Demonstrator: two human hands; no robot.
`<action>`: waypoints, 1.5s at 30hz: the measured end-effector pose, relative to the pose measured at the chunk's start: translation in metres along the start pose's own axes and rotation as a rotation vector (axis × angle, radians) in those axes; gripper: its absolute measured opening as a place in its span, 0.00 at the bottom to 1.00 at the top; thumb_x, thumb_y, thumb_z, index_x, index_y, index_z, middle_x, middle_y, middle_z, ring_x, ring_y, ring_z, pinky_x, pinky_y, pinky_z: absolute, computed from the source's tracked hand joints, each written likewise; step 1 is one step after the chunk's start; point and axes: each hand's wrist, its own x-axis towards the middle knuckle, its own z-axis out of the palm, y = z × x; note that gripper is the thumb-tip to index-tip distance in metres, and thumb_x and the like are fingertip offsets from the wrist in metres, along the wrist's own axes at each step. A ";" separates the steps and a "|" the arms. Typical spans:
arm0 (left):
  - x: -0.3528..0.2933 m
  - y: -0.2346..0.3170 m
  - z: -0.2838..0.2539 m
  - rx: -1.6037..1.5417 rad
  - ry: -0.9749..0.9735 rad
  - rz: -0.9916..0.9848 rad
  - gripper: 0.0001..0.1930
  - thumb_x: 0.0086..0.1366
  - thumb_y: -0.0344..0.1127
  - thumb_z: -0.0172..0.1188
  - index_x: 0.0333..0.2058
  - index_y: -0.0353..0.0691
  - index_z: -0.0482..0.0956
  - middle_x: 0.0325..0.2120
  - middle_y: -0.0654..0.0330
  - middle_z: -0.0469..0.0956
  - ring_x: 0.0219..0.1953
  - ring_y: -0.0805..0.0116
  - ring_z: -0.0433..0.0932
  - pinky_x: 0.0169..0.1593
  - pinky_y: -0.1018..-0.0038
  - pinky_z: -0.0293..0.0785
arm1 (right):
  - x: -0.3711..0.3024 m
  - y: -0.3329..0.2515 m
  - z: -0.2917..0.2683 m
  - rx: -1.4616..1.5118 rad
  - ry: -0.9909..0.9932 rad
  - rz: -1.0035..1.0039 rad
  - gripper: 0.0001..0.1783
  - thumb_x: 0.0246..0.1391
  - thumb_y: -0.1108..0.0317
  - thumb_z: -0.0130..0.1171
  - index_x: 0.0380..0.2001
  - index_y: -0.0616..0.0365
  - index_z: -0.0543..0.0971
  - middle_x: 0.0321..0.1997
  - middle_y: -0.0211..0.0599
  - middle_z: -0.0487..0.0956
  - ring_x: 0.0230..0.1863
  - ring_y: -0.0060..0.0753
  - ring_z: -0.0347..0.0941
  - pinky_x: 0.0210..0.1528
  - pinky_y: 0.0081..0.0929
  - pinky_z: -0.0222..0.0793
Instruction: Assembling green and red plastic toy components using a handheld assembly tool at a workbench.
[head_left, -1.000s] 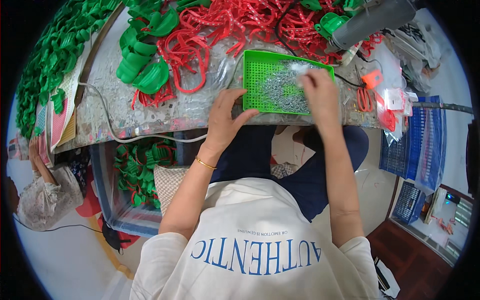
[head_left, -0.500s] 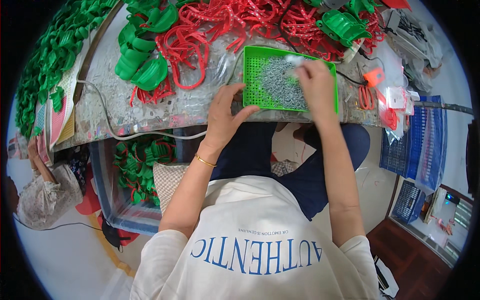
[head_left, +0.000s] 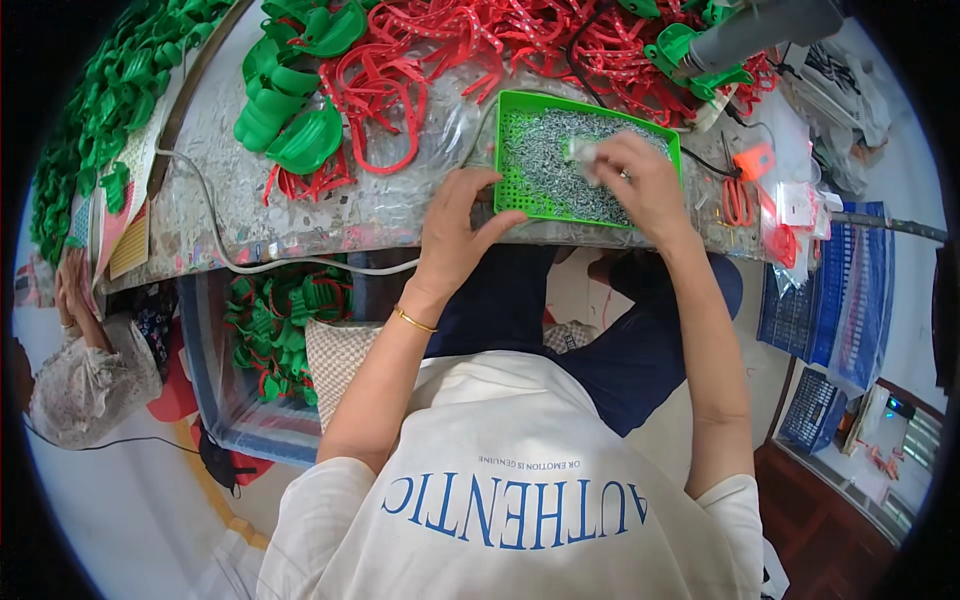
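A shallow bright green basket (head_left: pixel 590 218) with perforated walls sits at the front edge of the worktable, holding a layer of small silver screws (head_left: pixel 545 165). My left hand (head_left: pixel 460 222) grips its near left corner, with the fingers at the left wall and the thumb along the near rim. Over the screws, the fingers of my right hand (head_left: pixel 640 185) are pinched around a small whitish thing (head_left: pixel 580 150). Motion blur hides what kind of thing it is.
Red dotted straps (head_left: pixel 440 50) and green plastic visor-like pieces (head_left: pixel 305 140) pile up behind. A grey cylindrical tool (head_left: pixel 765 40) hangs at the upper right. Orange-handled scissors (head_left: pixel 737 203) lie right of the basket. A grey cable (head_left: pixel 215 225) crosses the table. Another person (head_left: pixel 90 370) is at left.
The screws have spread toward the basket's left side. My right hand has moved slightly nearer and right, still pinching the whitish thing. More of the grey tool shows at the upper right.
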 end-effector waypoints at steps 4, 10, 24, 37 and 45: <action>-0.001 -0.003 -0.002 0.011 -0.008 0.016 0.22 0.47 0.32 0.71 0.40 0.37 0.74 0.32 0.57 0.73 0.31 0.65 0.72 0.36 0.74 0.70 | -0.004 -0.012 0.020 0.081 -0.169 -0.158 0.10 0.49 0.73 0.59 0.37 0.58 0.80 0.32 0.36 0.74 0.34 0.36 0.74 0.37 0.28 0.69; 0.002 0.001 0.001 0.029 -0.029 -0.007 0.21 0.47 0.34 0.71 0.39 0.36 0.74 0.32 0.56 0.73 0.33 0.60 0.73 0.37 0.69 0.71 | 0.035 0.021 0.024 0.044 0.137 0.046 0.09 0.50 0.70 0.59 0.36 0.58 0.79 0.32 0.37 0.74 0.34 0.38 0.73 0.36 0.27 0.68; 0.001 -0.002 0.002 0.022 -0.019 0.018 0.21 0.48 0.34 0.71 0.40 0.37 0.74 0.31 0.57 0.72 0.31 0.62 0.72 0.35 0.72 0.70 | 0.017 0.027 0.014 -0.105 0.093 -0.154 0.08 0.52 0.71 0.59 0.36 0.59 0.78 0.33 0.37 0.73 0.33 0.39 0.72 0.36 0.30 0.68; 0.000 -0.001 0.002 0.033 -0.003 -0.010 0.20 0.47 0.35 0.71 0.38 0.37 0.75 0.30 0.57 0.72 0.31 0.60 0.73 0.35 0.69 0.70 | 0.030 0.022 0.028 -0.031 0.160 -0.192 0.09 0.51 0.71 0.59 0.37 0.60 0.78 0.33 0.40 0.73 0.34 0.41 0.72 0.36 0.30 0.68; -0.001 -0.004 0.001 0.046 -0.007 0.010 0.19 0.47 0.36 0.71 0.37 0.38 0.75 0.28 0.57 0.71 0.30 0.60 0.71 0.33 0.69 0.69 | 0.013 -0.024 0.039 0.157 -0.131 -0.216 0.08 0.51 0.71 0.59 0.35 0.60 0.78 0.32 0.38 0.73 0.33 0.37 0.73 0.35 0.30 0.69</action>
